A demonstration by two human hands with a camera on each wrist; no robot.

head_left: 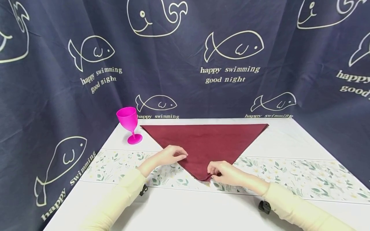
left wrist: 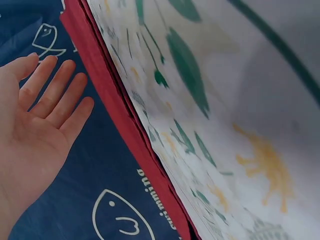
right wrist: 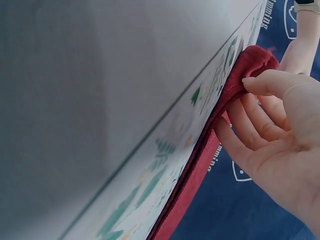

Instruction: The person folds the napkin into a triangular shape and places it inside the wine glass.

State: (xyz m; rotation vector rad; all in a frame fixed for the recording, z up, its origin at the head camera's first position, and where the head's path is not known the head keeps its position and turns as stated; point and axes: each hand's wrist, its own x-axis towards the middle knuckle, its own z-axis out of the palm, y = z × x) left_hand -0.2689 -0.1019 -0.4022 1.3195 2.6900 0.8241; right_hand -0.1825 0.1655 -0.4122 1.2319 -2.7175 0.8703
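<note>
Maroon cloth napkin point(head_left: 203, 142), matte, folded into flat triangle, lay mid-table point(head_left: 289, 141) with apex pointing near. Right hand point(head_left: 224, 173) pinched near apex between thumb and curled fingers point(right wrist: 250, 115). Left hand point(head_left: 169, 155), fingers straight and relaxed, rested on left slanted edge. Glossy pink plastic goblet point(head_left: 129, 123) stood upright, far left.

— What can you read from where you stand?

— Only the navy curtain point(head_left: 185, 73) behind my table. White print under the fish drawings says "happy swimming" and "good night", repeated across it.

— Anything cut off?

— Yes: at the right edge only "happy" and "good" show; lower left reads "happy swimming".
</note>
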